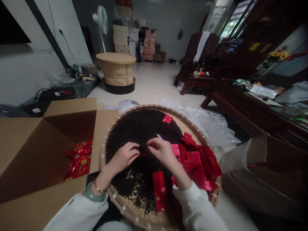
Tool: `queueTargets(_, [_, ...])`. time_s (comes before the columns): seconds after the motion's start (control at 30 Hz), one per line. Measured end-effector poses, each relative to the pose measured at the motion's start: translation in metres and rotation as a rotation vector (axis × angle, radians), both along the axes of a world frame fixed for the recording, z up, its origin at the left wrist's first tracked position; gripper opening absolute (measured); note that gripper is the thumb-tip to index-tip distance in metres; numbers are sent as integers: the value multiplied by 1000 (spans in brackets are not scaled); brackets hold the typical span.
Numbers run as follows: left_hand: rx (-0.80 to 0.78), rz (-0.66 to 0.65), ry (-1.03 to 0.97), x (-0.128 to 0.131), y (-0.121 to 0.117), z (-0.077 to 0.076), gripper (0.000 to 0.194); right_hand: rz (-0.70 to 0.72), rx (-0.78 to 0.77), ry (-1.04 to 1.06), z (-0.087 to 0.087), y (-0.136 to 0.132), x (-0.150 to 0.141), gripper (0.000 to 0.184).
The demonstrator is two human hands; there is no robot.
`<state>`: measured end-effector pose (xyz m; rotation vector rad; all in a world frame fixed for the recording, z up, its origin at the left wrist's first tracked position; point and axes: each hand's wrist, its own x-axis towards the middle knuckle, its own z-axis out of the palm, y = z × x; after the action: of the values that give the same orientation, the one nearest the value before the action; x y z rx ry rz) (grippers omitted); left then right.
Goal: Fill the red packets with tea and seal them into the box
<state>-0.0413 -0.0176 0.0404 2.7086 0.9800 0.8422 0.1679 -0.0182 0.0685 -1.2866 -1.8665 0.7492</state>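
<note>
We are observing the left hand (125,156) and right hand (163,152) curling narrowly over dark leaves (139,126), toward the tray's (103,151) eleven o'clock; dimness is preventing our telling what they grip. Red packets (193,158) are lying toward three. We are advising steady, level handling.

The carton (21,160) stands left of the tray (125,202), whose right side bears packets (193,157).

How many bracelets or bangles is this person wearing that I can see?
2, both on the wrist of the left hand: a gold bracelet nearer the hand, and a green bangle at the left sleeve. That sleeve or the right sleeve may hide more.
</note>
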Motion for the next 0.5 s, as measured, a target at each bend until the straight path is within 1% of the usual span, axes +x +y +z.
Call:
queueTargets(0.07, [15,-8,15,-1,0,1,18,24,-42,-76,-2,-2,8,17])
queueTargets(0.13, [33,-13,31,0,1,1,19,63,-29,-174,-3,-6,12,18])
queueTargets(0.2, [43,-10,48,1,1,0,20,134,52,-256,-1,-11,10,17])
queueTargets(0.27, [51,-1,59,2,0,2,21,213,149,-342,0,-14,4,23])
queueTargets(0.3, [58,-1,59,3,0,3,21,227,180,-392,0,-15,0,27])
queueTargets(0.37, [71,-15,47,4,-2,7,20,182,205,-493,-1,-15,-7,31])
queueTargets(0.43, [74,-41,23,5,-4,11,19,120,187,-563,-2,-12,-10,24])
queueTargets(0.5, [49,-52,-36,7,-6,12,18,151,147,-572,-3,-8,-11,10])
